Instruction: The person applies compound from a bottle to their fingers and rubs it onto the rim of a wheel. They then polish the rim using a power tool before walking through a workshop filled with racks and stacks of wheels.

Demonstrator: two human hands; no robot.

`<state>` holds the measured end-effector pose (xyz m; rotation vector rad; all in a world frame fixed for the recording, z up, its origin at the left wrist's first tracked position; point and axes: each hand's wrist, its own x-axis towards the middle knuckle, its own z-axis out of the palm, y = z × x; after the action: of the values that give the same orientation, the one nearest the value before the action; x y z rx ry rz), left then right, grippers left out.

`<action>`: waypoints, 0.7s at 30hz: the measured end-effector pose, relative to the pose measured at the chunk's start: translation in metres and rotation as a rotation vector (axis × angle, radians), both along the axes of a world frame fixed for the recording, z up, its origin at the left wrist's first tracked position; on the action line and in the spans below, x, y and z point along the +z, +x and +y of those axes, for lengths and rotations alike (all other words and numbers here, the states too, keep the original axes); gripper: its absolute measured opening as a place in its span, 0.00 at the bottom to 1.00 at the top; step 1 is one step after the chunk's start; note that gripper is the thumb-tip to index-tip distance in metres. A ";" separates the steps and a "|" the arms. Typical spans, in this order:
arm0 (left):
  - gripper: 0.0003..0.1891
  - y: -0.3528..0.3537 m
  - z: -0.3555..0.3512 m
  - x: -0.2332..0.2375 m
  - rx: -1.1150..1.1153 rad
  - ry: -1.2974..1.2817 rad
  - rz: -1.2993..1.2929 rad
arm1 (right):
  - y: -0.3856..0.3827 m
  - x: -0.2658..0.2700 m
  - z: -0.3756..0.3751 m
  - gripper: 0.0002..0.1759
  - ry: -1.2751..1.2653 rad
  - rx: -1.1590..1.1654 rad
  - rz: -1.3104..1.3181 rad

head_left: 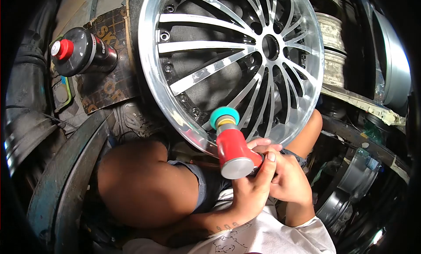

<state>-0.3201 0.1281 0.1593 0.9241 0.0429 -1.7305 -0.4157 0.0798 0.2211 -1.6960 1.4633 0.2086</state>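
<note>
In the head view, a small red polisher (232, 144) with a teal round pad (224, 116) and a silver end cap is held upright in front of my body. My left hand (253, 186) is closed round its handle, thumb lying along the top. Against it, my right hand (291, 177) closes on the handle's end, which the fingers mostly hide. Beyond the tool leans a large alloy wheel (199, 47) with bright spokes, dark gaps and a shiny lip. The pad overlaps the wheel's lower spokes in this view.
A dark bottle (94, 52) with a red cap stands on a printed board (107, 92) at the left. Other wheel rims (397, 61) stand at the right, with more (346, 188) lower down. Curved metal pieces (66, 170) lie at lower left, beside my bent knee (131, 179).
</note>
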 end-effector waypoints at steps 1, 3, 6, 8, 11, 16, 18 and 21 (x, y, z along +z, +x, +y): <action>0.18 0.002 0.001 0.000 0.010 0.016 0.009 | 0.000 -0.001 -0.002 0.26 0.011 0.012 -0.012; 0.18 0.004 0.002 0.003 0.026 0.080 0.008 | 0.000 -0.003 -0.004 0.26 0.036 0.039 -0.037; 0.19 0.004 0.001 0.004 0.067 0.119 0.084 | 0.000 -0.002 -0.005 0.27 0.061 0.052 -0.012; 0.19 0.005 0.001 0.002 0.023 0.079 0.050 | 0.001 -0.002 -0.001 0.27 0.020 0.041 -0.001; 0.19 0.003 0.002 -0.001 0.005 0.016 -0.009 | 0.001 -0.004 0.002 0.27 -0.027 0.034 -0.012; 0.16 -0.003 0.001 -0.005 0.030 0.035 -0.084 | -0.005 -0.014 0.000 0.25 0.010 -0.038 -0.111; 0.15 -0.001 -0.006 -0.005 0.044 -0.030 -0.196 | -0.004 -0.015 0.005 0.25 -0.063 -0.057 -0.122; 0.14 0.001 -0.012 -0.003 0.057 -0.134 -0.327 | 0.005 -0.011 0.011 0.26 -0.189 -0.058 -0.060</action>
<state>-0.3190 0.1161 0.1566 1.0835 -0.2564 -1.4927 -0.4111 0.0909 0.2100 -1.7906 1.5244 -0.0132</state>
